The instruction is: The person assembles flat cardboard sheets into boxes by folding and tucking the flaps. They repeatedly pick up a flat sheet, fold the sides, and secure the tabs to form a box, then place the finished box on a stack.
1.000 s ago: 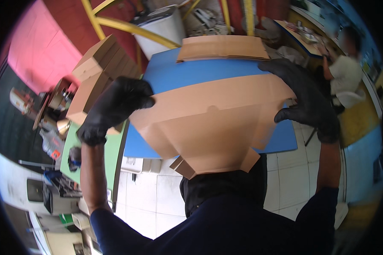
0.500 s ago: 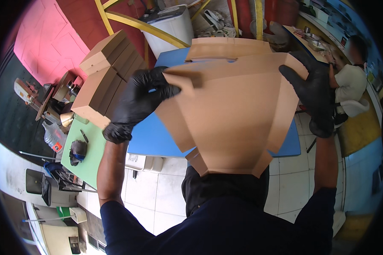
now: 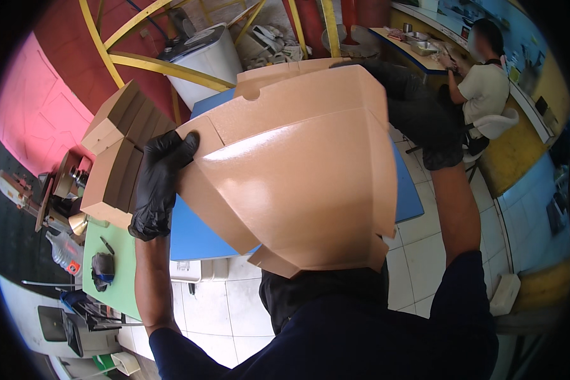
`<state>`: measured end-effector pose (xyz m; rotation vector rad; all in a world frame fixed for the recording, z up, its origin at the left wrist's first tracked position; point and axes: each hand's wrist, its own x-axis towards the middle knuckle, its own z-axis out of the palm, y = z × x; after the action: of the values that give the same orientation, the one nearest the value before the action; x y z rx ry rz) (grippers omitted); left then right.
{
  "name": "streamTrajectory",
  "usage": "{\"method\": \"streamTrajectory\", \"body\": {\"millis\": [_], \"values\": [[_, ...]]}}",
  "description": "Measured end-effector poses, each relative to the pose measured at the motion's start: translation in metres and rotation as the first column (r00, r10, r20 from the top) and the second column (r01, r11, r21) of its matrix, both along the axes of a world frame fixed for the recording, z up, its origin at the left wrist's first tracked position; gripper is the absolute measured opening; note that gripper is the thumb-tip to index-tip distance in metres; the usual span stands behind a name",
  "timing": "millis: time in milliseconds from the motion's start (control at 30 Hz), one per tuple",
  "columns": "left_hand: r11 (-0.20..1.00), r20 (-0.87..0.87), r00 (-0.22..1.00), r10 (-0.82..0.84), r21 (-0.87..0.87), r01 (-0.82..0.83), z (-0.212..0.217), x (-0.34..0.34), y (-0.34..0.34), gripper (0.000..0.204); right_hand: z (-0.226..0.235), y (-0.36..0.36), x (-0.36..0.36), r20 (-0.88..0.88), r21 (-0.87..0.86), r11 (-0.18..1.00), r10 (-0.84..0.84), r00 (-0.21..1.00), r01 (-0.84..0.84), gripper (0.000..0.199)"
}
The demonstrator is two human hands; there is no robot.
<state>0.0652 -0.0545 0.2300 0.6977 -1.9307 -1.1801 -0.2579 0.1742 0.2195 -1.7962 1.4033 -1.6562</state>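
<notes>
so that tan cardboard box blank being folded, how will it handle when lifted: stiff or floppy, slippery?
The cardboard box blank probably holds its shape between creases: its panels look flat while held up by the left hand and right hand. Likely light for its size, as thin sheet. Its glossy sheen suggests it may be a bit slippery, though the black gloves should help grip.

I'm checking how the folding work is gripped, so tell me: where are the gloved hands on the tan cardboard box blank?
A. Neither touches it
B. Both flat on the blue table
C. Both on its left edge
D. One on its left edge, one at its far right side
D: the left hand in a black glove grips the left edge of the tan cardboard box blank, while the right hand holds its far right side, above the blue table.
</notes>
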Motion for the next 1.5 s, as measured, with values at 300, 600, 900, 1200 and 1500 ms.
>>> {"method": "streamTrajectory", "body": {"millis": [300,600,900,1200,1500], "values": [[1.0,0.1,0.995,-0.022,-0.013,0.024,0.005,0.003,0.0,0.029,0.006,-0.018,0.036,0.212,-0.05,0.918,-0.376,0.902,0.394,0.032],[0.954,0.161,0.942,-0.293,-0.013,0.299,-0.003,0.009,-0.019,0.032,0.001,-0.012,0.008,-0.611,-0.491,0.793,-0.609,0.506,0.361,0.037],[0.97,-0.017,0.989,0.15,-0.191,-0.151,-0.071,-0.002,0.005,0.041,0.004,-0.043,0.013,0.464,-0.105,0.904,-0.325,0.824,0.415,0.043],[0.971,-0.373,0.913,0.168,0.225,-0.087,-0.082,-0.046,0.006,0.029,-0.048,-0.043,0.013,0.611,-0.108,0.983,-0.051,0.79,0.146,0.041],[0.941,-0.282,0.936,0.212,0.319,-0.117,-0.092,-0.046,0.0,0.03,-0.1,-0.044,0.018,0.137,-0.157,0.936,-0.295,0.946,0.315,0.037]]}}
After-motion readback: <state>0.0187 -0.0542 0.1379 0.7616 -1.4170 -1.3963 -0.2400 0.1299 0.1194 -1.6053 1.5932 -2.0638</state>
